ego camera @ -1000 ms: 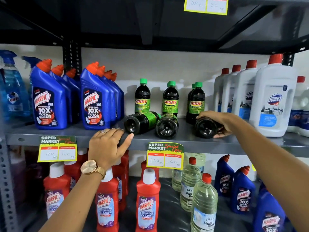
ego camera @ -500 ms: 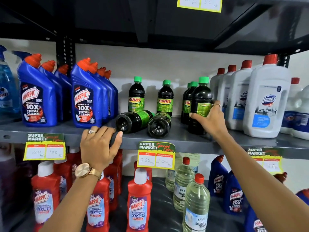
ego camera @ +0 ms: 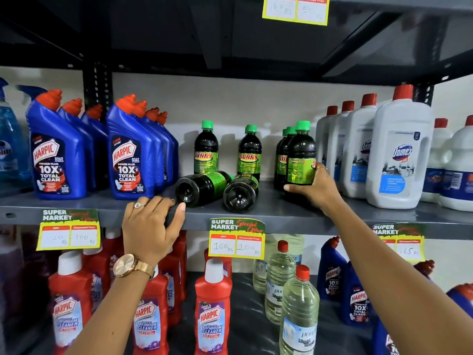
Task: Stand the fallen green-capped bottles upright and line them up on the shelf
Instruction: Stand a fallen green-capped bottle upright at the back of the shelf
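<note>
Two dark green-capped bottles lie on their sides on the grey shelf (ego camera: 276, 211), bases toward me: the left fallen bottle (ego camera: 201, 187) and the right fallen bottle (ego camera: 240, 193). Behind them stand two upright Sunny bottles (ego camera: 206, 148) (ego camera: 249, 151). My right hand (ego camera: 316, 189) grips the lower part of an upright green-capped bottle (ego camera: 301, 152) at the front of a short row at the right. My left hand (ego camera: 151, 224) rests on the shelf's front edge, fingers curled over it, thumb tip next to the left fallen bottle's base.
Blue Harpic bottles (ego camera: 128, 152) stand left of the green-capped group, white Domex jugs (ego camera: 399, 149) right of it. Price tags (ego camera: 236, 239) hang from the shelf edge. Red Harpic bottles (ego camera: 212, 308) and clear bottles (ego camera: 298, 313) fill the shelf below.
My right hand has lifted the rightmost fallen bottle from lying to upright and set it in front of the right row. My left hand stayed on the shelf edge.
</note>
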`<state>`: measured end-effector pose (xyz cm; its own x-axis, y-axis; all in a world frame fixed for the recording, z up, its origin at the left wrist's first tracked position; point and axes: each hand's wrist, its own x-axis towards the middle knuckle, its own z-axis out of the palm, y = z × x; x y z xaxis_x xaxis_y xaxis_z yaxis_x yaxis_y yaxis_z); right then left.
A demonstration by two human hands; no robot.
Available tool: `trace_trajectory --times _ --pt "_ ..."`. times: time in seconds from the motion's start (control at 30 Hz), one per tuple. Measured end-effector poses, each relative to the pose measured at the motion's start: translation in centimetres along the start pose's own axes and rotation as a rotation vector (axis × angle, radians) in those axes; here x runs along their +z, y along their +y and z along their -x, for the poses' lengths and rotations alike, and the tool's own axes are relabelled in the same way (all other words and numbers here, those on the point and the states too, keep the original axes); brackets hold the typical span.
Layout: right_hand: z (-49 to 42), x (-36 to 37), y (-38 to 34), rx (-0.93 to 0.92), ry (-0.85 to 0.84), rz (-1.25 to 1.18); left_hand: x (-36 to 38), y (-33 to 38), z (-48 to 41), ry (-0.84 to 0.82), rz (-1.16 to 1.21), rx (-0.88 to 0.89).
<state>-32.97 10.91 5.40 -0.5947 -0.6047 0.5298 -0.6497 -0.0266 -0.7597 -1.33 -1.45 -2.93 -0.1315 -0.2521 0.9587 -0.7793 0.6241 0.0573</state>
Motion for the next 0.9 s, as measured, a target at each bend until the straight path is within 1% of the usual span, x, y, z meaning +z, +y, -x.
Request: trace_trajectory --times 0.07,0.17,0.2,0.27,0.33,0.4,0.43,0.57,0.63,0.7,0.77,0.9 --pt "-0.1 0.1 0.0 0.051 -0.026 -0.026 -0.2 0.1 0.0 -0.01 0.013 -0.009" --pt "-0.3 -0.2 0.3 0.195 -0.11 -0.179 -0.4 0.1 0.0 -0.022 0.029 -0.012" --pt "-0.3 -0.2 0.4 0.209 -0.123 -0.191 -0.4 0.2 0.0 -0.024 0.031 -0.013" --pt "-0.5 0.0 0.6 0.163 -0.131 -0.164 -0.4 0.1 0.0 -0.03 0.028 -0.015" --pt "-0.5 0.3 0.5 0.119 -0.095 -0.084 -0.4 0.1 0.0 -0.035 0.025 -0.012" --pt "-0.4 0.4 0.4 0.157 -0.061 0.009 -0.3 0.1 0.0 -0.032 0.014 -0.005" --pt "-0.2 0.3 0.3 0.183 -0.065 0.017 -0.3 0.0 -0.1 -0.03 0.008 -0.001" --pt "-0.2 -0.3 0.5 0.227 -0.122 -0.197 -0.1 0.0 0.0 -0.015 -0.01 0.003" --pt "-0.4 -0.4 0.9 0.204 -0.123 -0.219 -0.1 0.0 0.0 -0.006 -0.011 0.005" --pt "-0.6 -0.1 1.0 0.165 -0.073 -0.164 -0.1 0.0 0.0 -0.002 -0.007 0.009" --pt "-0.7 0.1 0.9 0.191 -0.057 -0.134 -0.2 0.0 0.0 0.001 -0.005 0.013" --pt "-1.0 -0.4 1.2 0.236 -0.11 -0.224 -0.1 0.0 0.0 -0.001 -0.001 0.011"
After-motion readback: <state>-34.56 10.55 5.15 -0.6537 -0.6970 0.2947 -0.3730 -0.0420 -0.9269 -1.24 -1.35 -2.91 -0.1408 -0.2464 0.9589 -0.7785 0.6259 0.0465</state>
